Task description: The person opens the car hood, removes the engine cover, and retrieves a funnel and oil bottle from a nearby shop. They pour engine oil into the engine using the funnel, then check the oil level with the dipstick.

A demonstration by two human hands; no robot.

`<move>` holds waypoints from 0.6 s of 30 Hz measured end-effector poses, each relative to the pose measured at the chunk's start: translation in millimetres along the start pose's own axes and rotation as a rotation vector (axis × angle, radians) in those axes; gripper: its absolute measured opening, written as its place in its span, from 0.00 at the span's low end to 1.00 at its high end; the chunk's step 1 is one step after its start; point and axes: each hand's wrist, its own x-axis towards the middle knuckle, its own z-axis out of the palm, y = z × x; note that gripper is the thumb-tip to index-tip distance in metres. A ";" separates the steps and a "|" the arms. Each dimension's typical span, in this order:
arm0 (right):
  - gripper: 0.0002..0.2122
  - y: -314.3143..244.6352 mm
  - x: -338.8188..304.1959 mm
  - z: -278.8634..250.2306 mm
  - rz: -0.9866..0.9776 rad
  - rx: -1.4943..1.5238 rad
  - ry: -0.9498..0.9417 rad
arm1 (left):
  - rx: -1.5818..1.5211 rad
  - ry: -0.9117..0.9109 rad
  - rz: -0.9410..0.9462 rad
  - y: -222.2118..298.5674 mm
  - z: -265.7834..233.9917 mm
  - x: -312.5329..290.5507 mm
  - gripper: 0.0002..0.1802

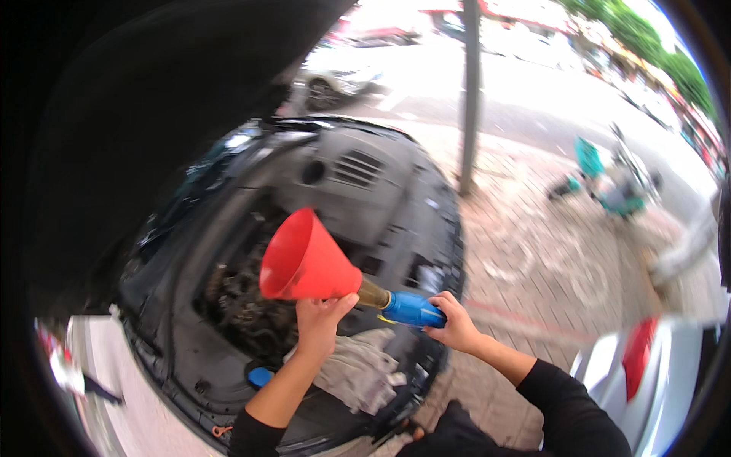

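A red funnel [308, 263] is held tilted over the open engine bay, its wide mouth toward the left. My left hand [320, 327] grips it from below, near where the cone narrows. From the cone a brownish spout [373, 292] runs right into a blue bottle-like piece [411, 308]. Closed around the far end of that blue piece is my right hand [454, 324]; whether the two parts are fixed together I cannot tell. Below the funnel a grey-white rag [358, 371] lies on the front of the car.
A dark raised hood [152, 114] fills the upper left. A blue cap [260, 377] and an orange ring-shaped handle [221, 431] sit in the engine bay [244, 305]. Beyond the car are a grey pole [470, 99], a teal scooter [617, 183] and a silver car [647, 381].
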 end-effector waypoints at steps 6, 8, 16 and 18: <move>0.23 64.2 -214.0 -97.8 0.349 0.017 0.067 | 0.064 -0.202 -0.269 -134.0 130.4 -109.5 0.23; 0.23 102.9 -270.8 -121.2 0.409 -0.004 0.104 | 0.106 -0.304 -0.283 -186.0 169.0 -137.1 0.20; 0.29 344.1 -514.2 -130.3 0.898 -0.287 0.279 | 0.674 -0.740 -0.528 -485.8 308.2 -273.4 0.24; 0.31 414.3 -568.5 -109.9 1.042 -0.317 0.219 | 0.314 -0.612 -0.827 -581.5 330.3 -310.4 0.24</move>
